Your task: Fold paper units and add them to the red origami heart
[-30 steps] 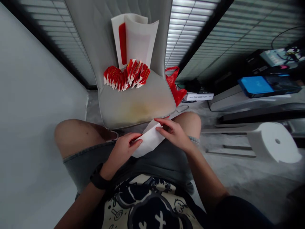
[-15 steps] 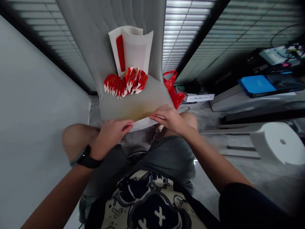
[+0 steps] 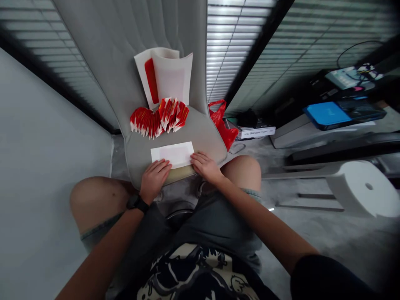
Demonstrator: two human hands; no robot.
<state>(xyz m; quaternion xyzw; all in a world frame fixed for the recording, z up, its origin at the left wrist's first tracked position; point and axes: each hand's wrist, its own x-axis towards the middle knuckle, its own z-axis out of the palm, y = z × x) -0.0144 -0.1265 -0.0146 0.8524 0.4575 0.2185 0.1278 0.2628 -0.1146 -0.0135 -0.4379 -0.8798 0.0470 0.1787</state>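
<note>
Both left hand (image 3: 154,179) and right hand (image 3: 206,166), apart, rest fingers at either end of a white paper strip (image 3: 175,153) on the gray chair seat (image 3: 139,154); uneven pressure could skew it. Red-and-white folded papers (image 3: 148,121) limit room behind; curled sheets (image 3: 173,81) stand beyond, red plastic bag (image 3: 225,129) beside the seat.

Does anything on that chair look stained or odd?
Yes: a yellowish patch shows at the front edge of the grey seat, beside the white paper. It looks odd against the grey around it; whether stain or wear, I cannot tell.
</note>
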